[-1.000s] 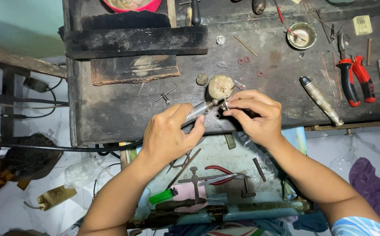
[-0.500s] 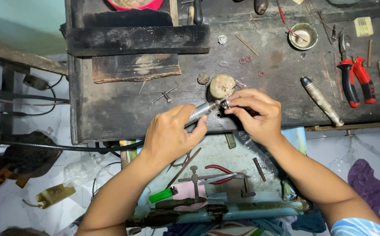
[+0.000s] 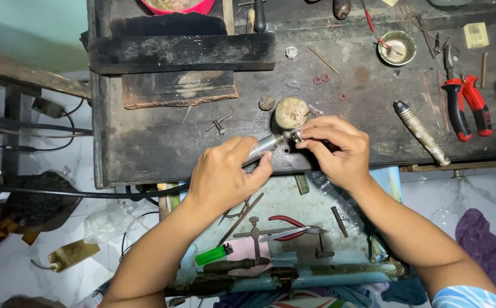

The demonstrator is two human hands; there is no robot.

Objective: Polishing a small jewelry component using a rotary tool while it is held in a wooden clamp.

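Two hands: both meet at the centre of the frame, over the front edge of a dark wooden workbench (image 3: 162, 142).
Left hand (image 3: 225, 179): clenched around the body of a silver rotary handpiece (image 3: 265, 145), thumb lying along its side; a black cable (image 3: 88, 194) runs from under this hand toward the left edge of the frame.
Handpiece: tilted, its tip pointing up and to the right, ending just where the other hand's fingertips are.
Right hand (image 3: 339, 151): fingers pinched together around a small piece at the handpiece's tip; the piece is too small and too hidden to make out.
Where the work lies: between the two hands, slightly above centre, just below a round beige lump (image 3: 291, 112) that sits on the bench.
Upper centre: a long dark wooden block (image 3: 182, 52) lies across the bench, with a pink bowl (image 3: 179, 5) at the top edge.
Upper right: a small metal dish (image 3: 396, 48); red-handled pliers (image 3: 467, 102) farther right.
Right of the hands: a grey metal handle (image 3: 419, 131) lying slantwise, well apart from the right hand.
Below the bench: a pale tray-like shelf (image 3: 282, 199) with another pair of red pliers (image 3: 288, 222) and a green lighter (image 3: 213, 255).
Lower right: purple cloth (image 3: 482, 242) on the pale floor.
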